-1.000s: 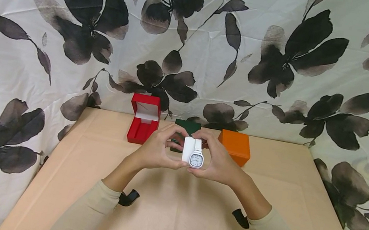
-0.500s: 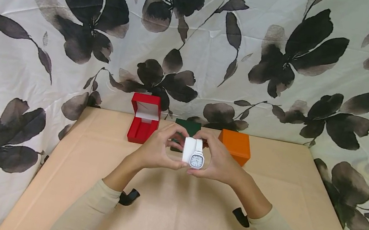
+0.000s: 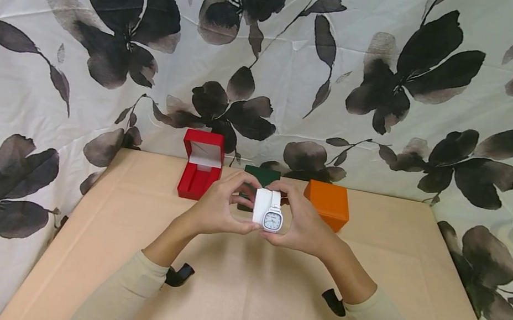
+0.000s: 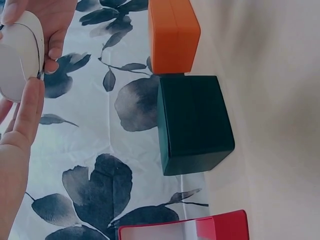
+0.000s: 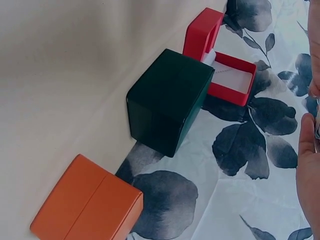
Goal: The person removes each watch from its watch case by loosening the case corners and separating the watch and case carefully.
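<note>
Hands meet over the desk (image 3: 232, 313): left hand (image 3: 217, 209) and right hand (image 3: 304, 224) pinch a small white square-faced wristwatch (image 3: 269, 212) on its pillow, red open box (image 3: 200, 172) at ten o'clock; looks light, glossy, slippery, best gripped by the sides.

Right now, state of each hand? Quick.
Left hand: fingers curled, pinching the white watch.
Right hand: fingers curled, pinching the same watch from the other side.

White watch (image 3: 269, 211) slightly higher, nearer boxes
</note>
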`<state>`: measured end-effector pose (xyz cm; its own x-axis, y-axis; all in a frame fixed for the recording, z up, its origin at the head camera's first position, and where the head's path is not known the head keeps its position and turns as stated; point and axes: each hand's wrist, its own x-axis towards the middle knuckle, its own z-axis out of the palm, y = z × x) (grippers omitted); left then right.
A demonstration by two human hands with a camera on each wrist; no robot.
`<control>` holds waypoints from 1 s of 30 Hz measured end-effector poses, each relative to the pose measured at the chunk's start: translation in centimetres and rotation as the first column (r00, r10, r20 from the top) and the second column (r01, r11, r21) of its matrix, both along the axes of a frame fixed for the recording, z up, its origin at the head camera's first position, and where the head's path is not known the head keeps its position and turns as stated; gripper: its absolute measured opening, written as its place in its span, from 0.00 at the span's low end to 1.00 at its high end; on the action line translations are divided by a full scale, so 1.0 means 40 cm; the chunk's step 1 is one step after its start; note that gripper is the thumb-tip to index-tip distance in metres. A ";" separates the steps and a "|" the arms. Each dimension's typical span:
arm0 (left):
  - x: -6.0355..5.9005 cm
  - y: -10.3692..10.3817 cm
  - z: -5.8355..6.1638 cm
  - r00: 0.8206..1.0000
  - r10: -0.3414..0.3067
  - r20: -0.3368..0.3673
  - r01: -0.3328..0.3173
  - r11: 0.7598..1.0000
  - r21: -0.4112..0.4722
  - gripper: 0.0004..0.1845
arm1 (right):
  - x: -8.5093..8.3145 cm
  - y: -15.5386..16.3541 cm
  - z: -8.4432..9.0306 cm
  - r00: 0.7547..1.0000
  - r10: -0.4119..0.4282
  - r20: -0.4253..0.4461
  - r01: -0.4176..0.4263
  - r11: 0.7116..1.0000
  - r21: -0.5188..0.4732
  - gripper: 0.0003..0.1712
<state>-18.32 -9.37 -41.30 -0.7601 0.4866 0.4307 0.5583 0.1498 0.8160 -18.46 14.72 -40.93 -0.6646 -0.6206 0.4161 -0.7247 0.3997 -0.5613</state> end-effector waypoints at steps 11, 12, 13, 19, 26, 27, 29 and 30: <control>0.003 -0.007 -0.005 1.000 0.010 -0.005 -0.010 1.000 0.004 0.37 | 0.005 -0.012 -0.002 1.000 0.012 -0.009 -0.012 1.000 -0.007 0.50; 0.003 -0.008 -0.005 1.000 0.010 -0.010 -0.010 1.000 0.005 0.37 | 0.005 -0.013 -0.002 1.000 0.011 -0.010 -0.011 1.000 -0.009 0.49; 0.003 -0.008 -0.004 1.000 0.010 -0.015 -0.010 1.000 0.005 0.37 | 0.004 -0.014 -0.002 1.000 0.010 -0.011 -0.010 1.000 -0.012 0.50; 0.003 -0.007 0.002 1.000 0.005 -0.009 -0.005 1.000 -0.009 0.37 | 0.005 -0.013 -0.001 1.000 0.009 -0.008 -0.009 1.000 -0.009 0.49; 0.001 -0.005 0.003 1.000 0.002 -0.014 -0.002 1.000 -0.012 0.38 | 0.005 -0.012 -0.002 0.999 0.035 -0.006 -0.035 0.999 -0.025 0.49; 0.001 -0.005 0.003 1.000 0.003 -0.016 -0.003 1.000 -0.006 0.37 | 0.005 -0.013 -0.001 0.999 0.034 -0.007 -0.034 0.999 -0.026 0.49; 0.001 -0.003 0.003 1.000 0.001 -0.019 -0.001 1.000 0.005 0.37 | 0.005 -0.014 0.000 1.000 0.024 -0.012 -0.024 0.999 -0.024 0.50; 0.000 -0.003 0.003 1.000 0.001 -0.019 0.000 1.000 0.010 0.37 | 0.006 -0.015 0.001 1.000 0.018 -0.015 -0.018 1.000 -0.024 0.50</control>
<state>-18.31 -9.49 -41.17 -0.7519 0.4818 0.4500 0.5737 0.1420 0.8067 -18.23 14.14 -40.90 -0.6470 -0.6223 0.4407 -0.7400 0.3730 -0.5596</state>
